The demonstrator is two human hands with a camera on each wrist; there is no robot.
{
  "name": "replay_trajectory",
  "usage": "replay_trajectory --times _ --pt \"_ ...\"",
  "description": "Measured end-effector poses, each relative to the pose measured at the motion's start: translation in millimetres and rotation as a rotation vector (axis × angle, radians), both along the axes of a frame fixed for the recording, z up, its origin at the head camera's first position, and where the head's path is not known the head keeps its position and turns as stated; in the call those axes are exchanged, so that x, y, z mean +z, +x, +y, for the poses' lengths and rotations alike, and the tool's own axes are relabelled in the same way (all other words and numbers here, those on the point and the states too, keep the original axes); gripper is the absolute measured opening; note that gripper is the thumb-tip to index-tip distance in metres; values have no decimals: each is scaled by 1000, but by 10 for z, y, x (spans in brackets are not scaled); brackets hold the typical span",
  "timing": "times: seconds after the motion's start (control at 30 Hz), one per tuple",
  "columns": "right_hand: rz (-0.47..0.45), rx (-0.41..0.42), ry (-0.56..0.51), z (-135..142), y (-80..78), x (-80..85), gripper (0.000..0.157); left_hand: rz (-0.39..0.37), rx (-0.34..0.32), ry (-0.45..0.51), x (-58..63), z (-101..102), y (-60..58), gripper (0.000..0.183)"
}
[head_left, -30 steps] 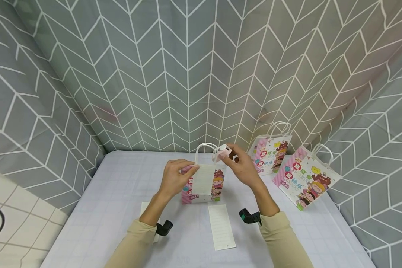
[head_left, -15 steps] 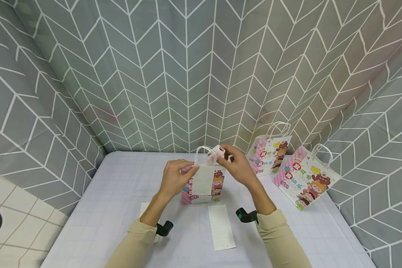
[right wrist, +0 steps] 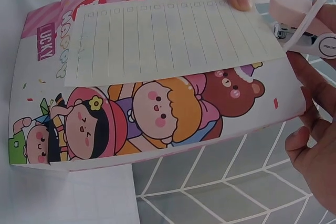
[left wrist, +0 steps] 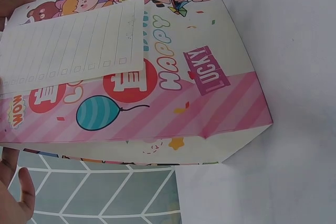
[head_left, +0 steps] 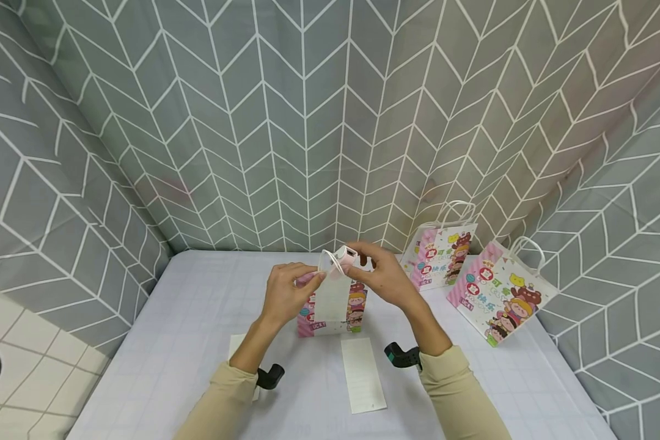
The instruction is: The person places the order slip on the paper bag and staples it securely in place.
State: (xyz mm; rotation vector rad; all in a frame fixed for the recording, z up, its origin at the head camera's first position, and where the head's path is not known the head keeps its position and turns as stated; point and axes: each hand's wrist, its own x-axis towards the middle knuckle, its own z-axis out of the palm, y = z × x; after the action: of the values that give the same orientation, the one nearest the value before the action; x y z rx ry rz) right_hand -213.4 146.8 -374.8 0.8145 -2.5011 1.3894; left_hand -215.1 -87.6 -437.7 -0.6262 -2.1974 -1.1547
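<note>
A small paper gift bag (head_left: 357,311) with cartoon figures and white handles stands upright on the table. A lined cream paper slip (right wrist: 173,40) lies against its front, its upper end by the bag's top edge. My left hand (head_left: 287,290) pinches slip and bag together at the top, thumb on the slip. In my right hand (head_left: 386,278) is a small pink and white stapler (right wrist: 291,11), held at the bag's top edge by the slip's upper end. One handle cord passes in front of the stapler. Whether its mouth straddles the paper I cannot tell.
Two more such bags, an upright one (head_left: 440,256) and a leaning one (head_left: 500,296), stand at the right. One paper slip (head_left: 364,376) lies on the white table (head_left: 159,342) in front; another (head_left: 236,343) is partly under my left forearm. A patterned curtain (head_left: 275,122) hangs behind.
My right hand has brought the stapler left and slightly down, from beside the handles to the slip's upper end. My left hand keeps its hold, nearly still.
</note>
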Motion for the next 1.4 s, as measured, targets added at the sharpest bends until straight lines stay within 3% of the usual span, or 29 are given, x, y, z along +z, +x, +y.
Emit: replay_trajectory --times 0.4,0.7,1.17,1.4 --pt "5 4 78 -53 21 38 44 57 5 -30 16 -17 -8 18" --pt "0 71 98 -69 21 79 41 65 -4 -35 41 6 -20 15" --pt "12 53 174 -56 29 95 42 4 -14 -23 31 -6 -11 18" --pt "21 52 232 -44 42 114 43 9 -22 -28 39 2 5 17"
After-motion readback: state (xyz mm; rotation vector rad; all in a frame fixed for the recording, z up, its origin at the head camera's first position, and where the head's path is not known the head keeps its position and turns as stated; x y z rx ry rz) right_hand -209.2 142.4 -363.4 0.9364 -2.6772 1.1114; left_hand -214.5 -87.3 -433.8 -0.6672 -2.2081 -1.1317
